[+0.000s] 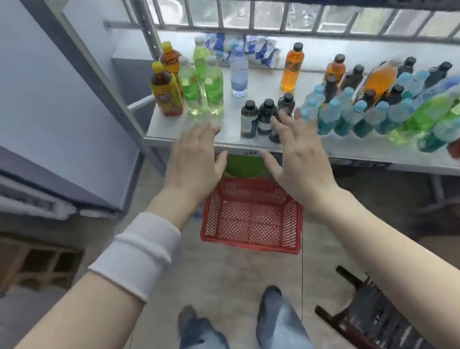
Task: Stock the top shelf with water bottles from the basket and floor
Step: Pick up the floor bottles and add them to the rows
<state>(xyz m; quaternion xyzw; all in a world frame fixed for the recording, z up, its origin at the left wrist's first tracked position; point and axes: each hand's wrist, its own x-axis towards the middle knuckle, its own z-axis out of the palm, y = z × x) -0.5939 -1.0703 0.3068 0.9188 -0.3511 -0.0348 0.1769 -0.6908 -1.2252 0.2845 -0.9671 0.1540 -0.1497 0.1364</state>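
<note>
Fig.: both hands empty. Fingers [201, 134] of the L hand [195, 164] are straight and spread, holding nothing; tips are blurred just in front of the green bottles [202, 87], contact can't be told. R hand [299, 156] likewise, fingers splayed, palm down, tips overlapping the small dark-capped bottles [256, 118] in view; whether touching or only in front can't be told. Both hands hover at the front edge of the shelf [257, 82], above the red basket [291, 225], which sits on the floor [236, 276] right below and shows only bare mesh, no bottles inside. Task items: one clear water bottle [239, 73] stands upright further back on the shelf, between the green ones and an orange drink, well apart from both hands; a packed group of pale-blue bottles [332, 114] stands just R of the R hand. Progress, judged: basket emptied, no bottle seen on visible floor; a small blue item at the basket's L corner [197, 214] is too hidden to identify. Stocking looks approx. complete.
</note>
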